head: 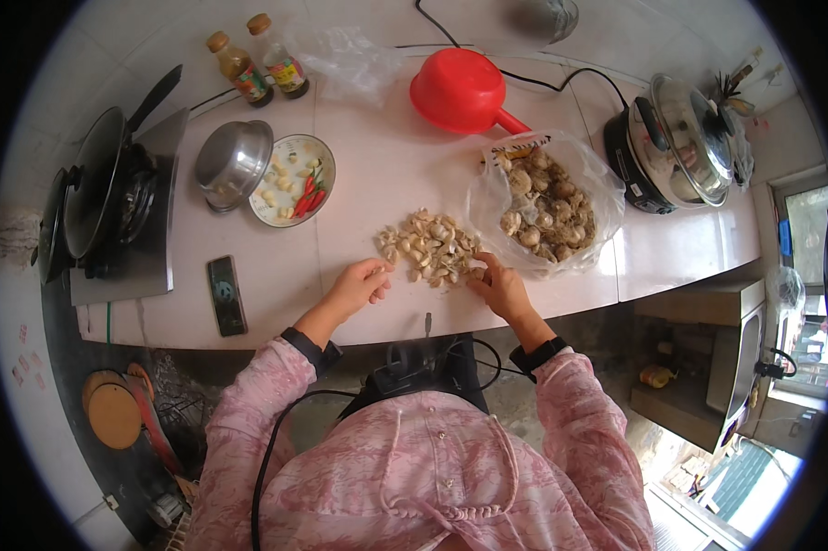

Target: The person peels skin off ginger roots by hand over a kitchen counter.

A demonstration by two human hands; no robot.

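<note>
A loose heap of garlic cloves (431,244) lies on the pale tiled counter in front of me. My left hand (360,286) is at the heap's lower left, fingers curled, with what looks like a small pale clove between thumb and forefinger. On the right edge of the heap, my right hand (502,288) touches cloves with bent fingers; whether it grips one is unclear. A clear plastic bag of whole garlic bulbs (548,206) stands open just beyond it. Peeled cloves (283,182) and red chillies (310,200) lie on a round plate (262,210) at the left.
A metal bowl (231,162) touches the plate. A phone (226,296) lies near the counter's front edge. Farther back are two sauce bottles (269,69) and a red plastic ladle (462,89). A wok (97,186) stands at far left, an electric cooker (682,148) at right.
</note>
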